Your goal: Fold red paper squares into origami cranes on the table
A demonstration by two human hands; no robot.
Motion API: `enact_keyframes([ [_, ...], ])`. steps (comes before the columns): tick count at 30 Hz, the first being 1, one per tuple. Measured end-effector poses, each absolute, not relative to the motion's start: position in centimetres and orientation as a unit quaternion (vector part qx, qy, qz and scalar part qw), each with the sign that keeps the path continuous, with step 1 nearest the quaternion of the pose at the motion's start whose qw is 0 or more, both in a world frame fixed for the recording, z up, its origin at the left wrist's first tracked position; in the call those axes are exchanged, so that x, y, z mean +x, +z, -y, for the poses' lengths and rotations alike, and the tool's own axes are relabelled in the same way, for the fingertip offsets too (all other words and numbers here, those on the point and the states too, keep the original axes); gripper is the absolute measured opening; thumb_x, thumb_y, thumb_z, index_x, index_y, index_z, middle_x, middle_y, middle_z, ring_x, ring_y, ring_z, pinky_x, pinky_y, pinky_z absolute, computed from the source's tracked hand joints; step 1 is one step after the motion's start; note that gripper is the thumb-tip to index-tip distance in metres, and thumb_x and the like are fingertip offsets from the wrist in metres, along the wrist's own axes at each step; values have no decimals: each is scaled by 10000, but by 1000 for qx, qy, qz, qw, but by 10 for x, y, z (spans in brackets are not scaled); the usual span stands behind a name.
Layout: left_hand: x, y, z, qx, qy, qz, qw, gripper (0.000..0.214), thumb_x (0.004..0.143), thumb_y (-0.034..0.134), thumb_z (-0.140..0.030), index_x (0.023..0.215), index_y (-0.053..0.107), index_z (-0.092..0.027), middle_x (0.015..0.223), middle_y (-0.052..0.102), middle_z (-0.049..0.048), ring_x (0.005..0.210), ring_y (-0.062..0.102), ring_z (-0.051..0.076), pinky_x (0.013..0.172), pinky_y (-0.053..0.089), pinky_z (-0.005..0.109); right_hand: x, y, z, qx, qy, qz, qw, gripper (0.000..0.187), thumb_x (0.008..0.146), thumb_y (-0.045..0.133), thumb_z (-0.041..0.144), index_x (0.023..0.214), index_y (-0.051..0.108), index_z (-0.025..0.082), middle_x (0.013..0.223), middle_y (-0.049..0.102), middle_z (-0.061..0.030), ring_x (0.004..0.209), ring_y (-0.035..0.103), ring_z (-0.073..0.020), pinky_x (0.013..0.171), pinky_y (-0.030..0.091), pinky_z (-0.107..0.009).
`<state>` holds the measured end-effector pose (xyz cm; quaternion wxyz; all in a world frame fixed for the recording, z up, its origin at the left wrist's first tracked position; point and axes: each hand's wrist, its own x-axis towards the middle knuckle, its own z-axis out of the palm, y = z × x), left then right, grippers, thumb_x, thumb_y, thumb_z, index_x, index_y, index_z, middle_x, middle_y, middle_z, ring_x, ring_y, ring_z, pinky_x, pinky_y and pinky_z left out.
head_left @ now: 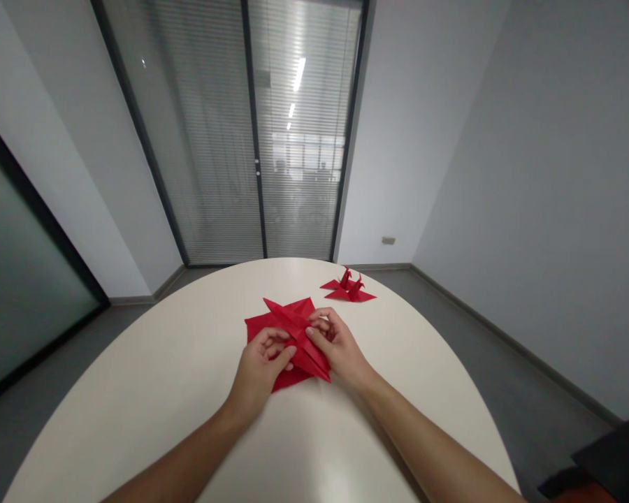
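Note:
A partly folded red origami paper (300, 327) is held between my two hands, its long pointed ends running from upper left to lower right. My left hand (265, 360) pinches its lower left side with thumb and fingers. On the opposite side, my right hand (338, 342) grips it with the thumb on top and the fingers curled. Beneath it, red paper (256, 328) lies on the table, its corners showing around the folded piece. How many sheets are there I cannot tell.
Two finished red paper cranes (350, 290) stand close together near the far right edge of the round white table (162, 391). A dark object (616, 457) is at the lower right, off the table. Beyond are glass panels with blinds (214, 140) and grey walls.

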<state>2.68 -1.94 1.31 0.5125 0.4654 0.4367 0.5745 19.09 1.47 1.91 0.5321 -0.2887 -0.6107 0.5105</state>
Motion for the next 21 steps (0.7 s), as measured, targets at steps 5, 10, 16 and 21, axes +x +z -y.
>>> enact_keyframes([
  [5,26,13,18,461,573,-444,512,286,660,790,-315,791,576,-178,759,667,-2,626,624,122,560,530,226,194,18,-13,-311,447,658,520,225,892,660,420,840,570,221,768,577,15,681,519,-144,643,416,-267],
  [10,25,12,17,466,580,-448,496,266,681,767,-316,789,566,-178,703,650,-24,540,577,95,518,495,210,196,21,-8,-325,415,712,463,183,885,684,332,1029,650,225,993,657,-30,891,591,-183,821,451,-309],
  [16,25,10,16,482,575,-440,492,279,719,768,-351,818,575,-175,714,649,-28,543,578,91,514,490,204,194,16,-12,-334,412,695,485,138,914,639,329,992,631,216,872,625,-4,768,553,-157,731,436,-287],
  [21,25,14,19,477,566,-452,498,301,717,777,-388,814,588,-175,698,663,-20,515,584,97,505,500,216,195,20,-9,-341,415,712,452,212,889,669,329,1067,630,221,977,660,-29,874,604,-183,811,468,-320],
])
